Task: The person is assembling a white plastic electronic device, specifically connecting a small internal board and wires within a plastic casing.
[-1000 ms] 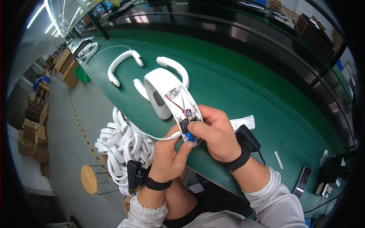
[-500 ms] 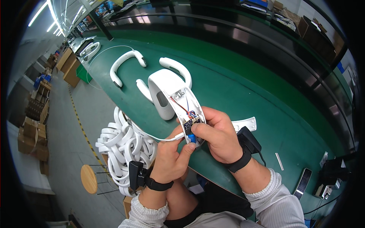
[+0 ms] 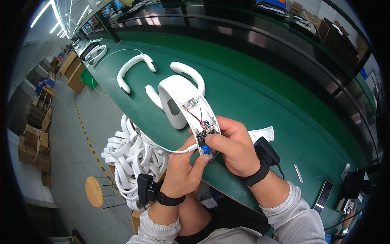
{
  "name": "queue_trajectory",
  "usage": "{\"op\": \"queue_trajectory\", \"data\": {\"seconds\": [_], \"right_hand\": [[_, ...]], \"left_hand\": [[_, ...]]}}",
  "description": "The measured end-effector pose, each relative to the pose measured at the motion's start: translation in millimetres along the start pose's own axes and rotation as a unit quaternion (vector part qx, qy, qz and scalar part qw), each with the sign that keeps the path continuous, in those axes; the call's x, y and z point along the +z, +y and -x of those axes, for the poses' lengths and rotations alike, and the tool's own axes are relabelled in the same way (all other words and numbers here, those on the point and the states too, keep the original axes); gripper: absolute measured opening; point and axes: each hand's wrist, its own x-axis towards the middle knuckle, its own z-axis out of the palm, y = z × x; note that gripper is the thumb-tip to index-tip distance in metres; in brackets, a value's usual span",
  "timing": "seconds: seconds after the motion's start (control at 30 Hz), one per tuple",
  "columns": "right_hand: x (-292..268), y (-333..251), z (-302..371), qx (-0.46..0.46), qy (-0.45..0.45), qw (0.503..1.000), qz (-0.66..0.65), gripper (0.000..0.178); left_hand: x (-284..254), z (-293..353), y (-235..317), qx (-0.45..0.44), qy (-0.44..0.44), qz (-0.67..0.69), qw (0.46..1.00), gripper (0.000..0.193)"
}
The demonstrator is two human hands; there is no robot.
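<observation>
Both hands hold a white curved neckband-shaped device above the green bench. Its near arm is uncovered, baring a small circuit board, red and blue wires and a blue cylindrical part. My left hand grips the lower end, its thumb beside the blue part. A white cable runs to the device's side there; its tip is partly hidden. My right hand wraps the other side, thumb pressed on the board. Behind it lies a white cover strip.
More white curved bands lie farther back on the green bench. A heap of white bands stands left of the bench, near a wooden stool. A phone lies at right; another person's arm shows beyond it.
My hands and the device have shifted only slightly, with both grips kept. Another person's arm has come into view at the lower right.
</observation>
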Motion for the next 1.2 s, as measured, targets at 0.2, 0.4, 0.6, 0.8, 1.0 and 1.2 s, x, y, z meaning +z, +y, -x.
{"op": "queue_trajectory", "data": {"seconds": [0.2,0.4,0.6,0.8,1.0,1.2], "right_hand": [[0.7,-0.4,0.7,0.001,0.0,1.0,-0.007,0.033],[-1.4,-3.9,-0.7,0.017,-0.008,1.0,-0.019,0.032],[-1.2,-4.0,-1.2,0.016,-0.007,1.0,-0.026,0.033],[1.7,-5.4,-2.6,0.007,0.008,0.999,-0.051,0.022],[2.8,-7.0,-2.3,0.0,0.003,0.999,-0.046,0.023],[3.0,-5.5,-1.7,-0.001,0.004,0.999,-0.045,0.024]], "left_hand": [[-0.5,1.6,0.1,-0.007,-0.001,0.0,1.0,0.043],[-1.8,2.0,5.2,-0.019,-0.009,0.001,1.0,0.041],[-1.0,2.9,4.5,-0.034,-0.003,0.006,0.999,0.039],[-1.3,0.2,4.4,-0.004,-0.018,-0.025,1.0,0.031],[0.0,0.6,4.5,-0.019,-0.006,0.013,1.0,0.031],[0.5,0.8,4.0,-0.005,-0.007,0.013,1.0,0.032]]}}
